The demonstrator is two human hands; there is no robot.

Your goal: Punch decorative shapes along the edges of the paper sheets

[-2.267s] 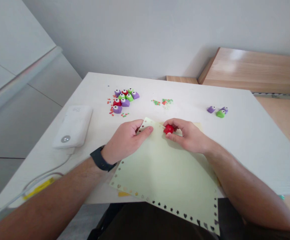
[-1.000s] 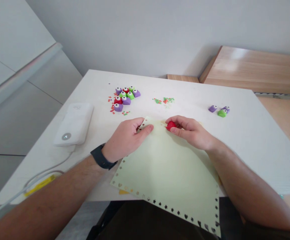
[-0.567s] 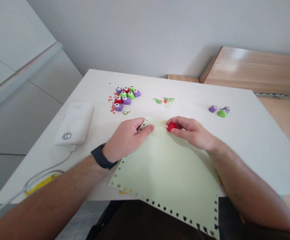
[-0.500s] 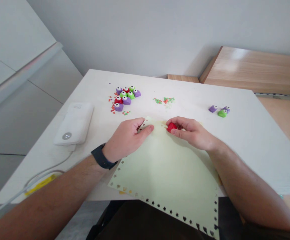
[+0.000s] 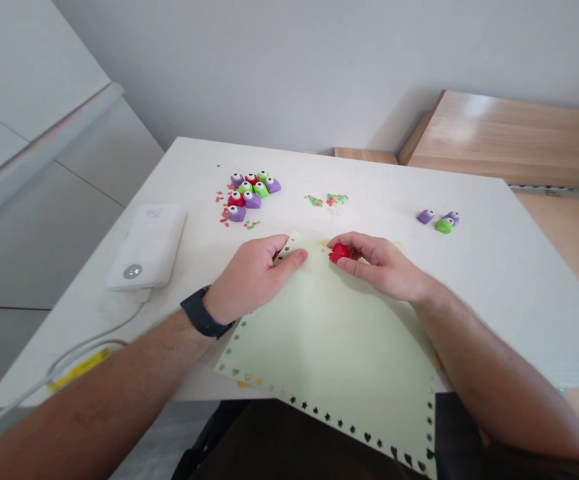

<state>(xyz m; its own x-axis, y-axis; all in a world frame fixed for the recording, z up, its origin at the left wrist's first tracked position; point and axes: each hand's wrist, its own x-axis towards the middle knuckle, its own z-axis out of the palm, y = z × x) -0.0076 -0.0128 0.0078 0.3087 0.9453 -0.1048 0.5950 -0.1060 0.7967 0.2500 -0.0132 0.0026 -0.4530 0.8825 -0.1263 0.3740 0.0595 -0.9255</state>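
A pale green sheet of paper (image 5: 349, 347) slopes from the table over its front edge, with star- and heart-shaped holes along its borders. My left hand (image 5: 256, 270) is closed on the sheet's upper left edge, thumb on top and fingers beneath. My right hand (image 5: 382, 267) holds a red craft punch (image 5: 340, 254) between thumb and fingers, at the sheet's top edge. A few punched holes show beside it; whether the paper lies inside the punch I cannot tell.
Several purple, green and red craft punches (image 5: 252, 199) cluster at the back left, among paper bits. More confetti (image 5: 336, 199) lies mid-table. Three punches (image 5: 444, 226) stand at right. A white power bank (image 5: 148, 247) with a cable (image 5: 114, 330) and a yellow strip (image 5: 80, 368) lie left.
My right hand has shifted slightly left with the red craft punch along the paper's top edge. My left hand keeps its hold on the sheet.
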